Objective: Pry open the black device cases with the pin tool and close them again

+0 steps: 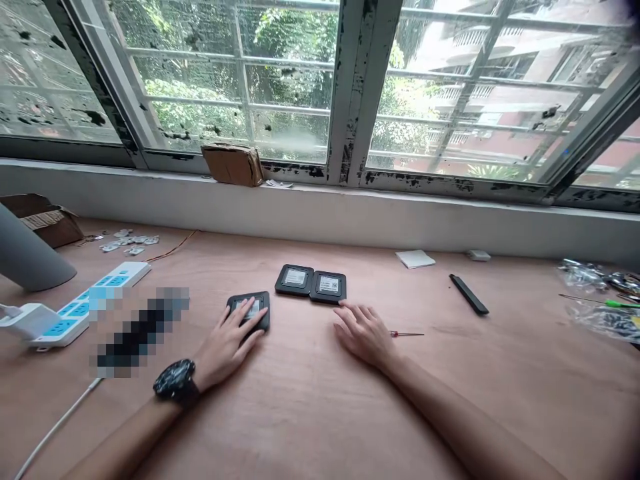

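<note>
My left hand (233,340), with a black watch (175,380) on its wrist, lies with spread fingers over a flat black square case (264,308) that has a pale label. Just right of and beyond it, two similar black cases, a left one (284,280) and a right one (342,285), lie side by side with white labels up. My right hand (364,333) rests on the table, fingers stretched out and slightly apart. Its fingertips are at the near edge of the right case; whether they touch it I cannot tell. A thin screwdriver (407,334) with a red part pokes out beside this hand.
On the left are a white power strip (131,270), a blurred-out dark object (135,337) with a white cable (60,427), and a grey cylinder (33,250). To the right lie a black strip-shaped tool (469,294), white paper (415,259) and plastic bags (595,320). Windows stand behind.
</note>
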A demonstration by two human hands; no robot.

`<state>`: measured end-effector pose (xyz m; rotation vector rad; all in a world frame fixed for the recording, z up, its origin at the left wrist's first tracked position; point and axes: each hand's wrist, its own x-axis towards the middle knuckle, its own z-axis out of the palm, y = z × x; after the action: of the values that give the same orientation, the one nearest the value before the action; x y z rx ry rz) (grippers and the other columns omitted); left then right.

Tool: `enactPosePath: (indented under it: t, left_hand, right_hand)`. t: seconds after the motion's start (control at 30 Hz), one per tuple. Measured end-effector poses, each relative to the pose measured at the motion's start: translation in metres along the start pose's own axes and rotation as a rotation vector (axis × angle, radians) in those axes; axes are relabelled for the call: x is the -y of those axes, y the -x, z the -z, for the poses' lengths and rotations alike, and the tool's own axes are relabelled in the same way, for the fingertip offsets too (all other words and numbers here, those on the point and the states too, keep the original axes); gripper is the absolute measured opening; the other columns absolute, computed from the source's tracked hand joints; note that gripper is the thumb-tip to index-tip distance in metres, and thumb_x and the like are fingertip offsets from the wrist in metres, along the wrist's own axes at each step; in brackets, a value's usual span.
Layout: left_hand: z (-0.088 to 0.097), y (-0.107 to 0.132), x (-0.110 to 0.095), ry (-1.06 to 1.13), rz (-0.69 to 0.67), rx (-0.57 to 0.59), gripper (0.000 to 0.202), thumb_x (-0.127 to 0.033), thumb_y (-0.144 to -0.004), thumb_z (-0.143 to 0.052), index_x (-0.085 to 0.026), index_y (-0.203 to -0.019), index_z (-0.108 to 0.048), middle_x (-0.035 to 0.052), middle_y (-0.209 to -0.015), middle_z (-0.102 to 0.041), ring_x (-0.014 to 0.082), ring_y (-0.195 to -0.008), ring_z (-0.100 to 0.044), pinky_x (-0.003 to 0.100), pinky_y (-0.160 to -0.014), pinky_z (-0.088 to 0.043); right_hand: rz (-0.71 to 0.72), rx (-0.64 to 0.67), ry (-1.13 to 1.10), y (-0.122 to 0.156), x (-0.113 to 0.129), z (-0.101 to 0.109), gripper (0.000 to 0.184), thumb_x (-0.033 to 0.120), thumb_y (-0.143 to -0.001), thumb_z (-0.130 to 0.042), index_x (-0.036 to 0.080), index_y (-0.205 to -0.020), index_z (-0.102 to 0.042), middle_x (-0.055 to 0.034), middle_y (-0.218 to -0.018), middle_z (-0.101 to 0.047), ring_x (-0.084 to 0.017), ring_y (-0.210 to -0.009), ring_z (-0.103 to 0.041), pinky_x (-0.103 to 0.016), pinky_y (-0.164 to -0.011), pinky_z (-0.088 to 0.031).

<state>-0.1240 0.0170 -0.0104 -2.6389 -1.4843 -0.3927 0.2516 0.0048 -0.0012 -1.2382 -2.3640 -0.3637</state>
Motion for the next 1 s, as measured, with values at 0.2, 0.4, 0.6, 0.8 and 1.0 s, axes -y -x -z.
enactPosePath:
  t: [0.2,0.4,0.6,0.8,1.0]
  left_hand:
    - [-0.01,-0.074,0.037,0.043,0.067,-0.001,0.066,-0.059,-0.104,-0.038,-0.023,-0.159,-0.034,0.0147,-0.165,-0.029,0.0336,-0.152,-0.029,0.06,-0.121,-0.023]
    - [-0.02,-0.115,0.037,0.032,-0.021,0.007,0.068,-0.068,-0.095,-0.053,-0.038,-0.155,-0.04,0.0079,-0.165,-0.031,0.0412,-0.151,-0.027,0.063,-0.119,-0.021]
    - [-0.025,-0.118,0.002,0.064,-0.12,-0.01,0.055,-0.061,-0.1,-0.05,-0.042,-0.152,-0.044,0.0057,-0.164,-0.033,0.0405,-0.151,-0.026,0.063,-0.119,-0.021]
    - [-0.032,-0.128,-0.053,0.109,-0.134,-0.035,0.048,-0.055,-0.103,-0.049,-0.042,-0.149,-0.048,0.0066,-0.162,-0.036,0.0408,-0.15,-0.029,0.066,-0.118,-0.021]
    - [-0.037,-0.135,-0.074,0.122,-0.133,-0.05,0.048,-0.054,-0.103,-0.049,-0.04,-0.149,-0.049,0.0076,-0.162,-0.037,0.0413,-0.15,-0.028,0.068,-0.118,-0.02]
  right_hand:
    - [-0.108,0.057,-0.157,-0.041,0.008,-0.027,0.062,0.042,-0.1,-0.054,0.013,-0.153,-0.041,-0.0181,-0.159,-0.041,-0.034,-0.148,-0.036,-0.05,-0.119,-0.038]
    - [-0.124,0.092,-0.202,-0.007,0.017,-0.005,0.057,0.039,-0.1,-0.055,0.018,-0.151,-0.046,-0.016,-0.158,-0.044,-0.035,-0.145,-0.043,-0.054,-0.117,-0.04]
    - [-0.121,0.143,-0.222,0.052,0.053,0.033,0.063,0.038,-0.098,-0.057,0.025,-0.157,-0.038,-0.0109,-0.161,-0.04,-0.035,-0.146,-0.041,-0.054,-0.115,-0.044]
    - [-0.082,0.188,-0.22,0.069,0.073,0.051,0.059,0.035,-0.098,-0.056,0.025,-0.155,-0.043,-0.0094,-0.159,-0.044,-0.034,-0.143,-0.045,-0.052,-0.112,-0.048]
    - [-0.085,0.176,-0.238,0.066,0.075,0.051,0.057,0.036,-0.096,-0.058,0.025,-0.152,-0.047,-0.0108,-0.156,-0.048,-0.036,-0.14,-0.049,-0.053,-0.108,-0.05]
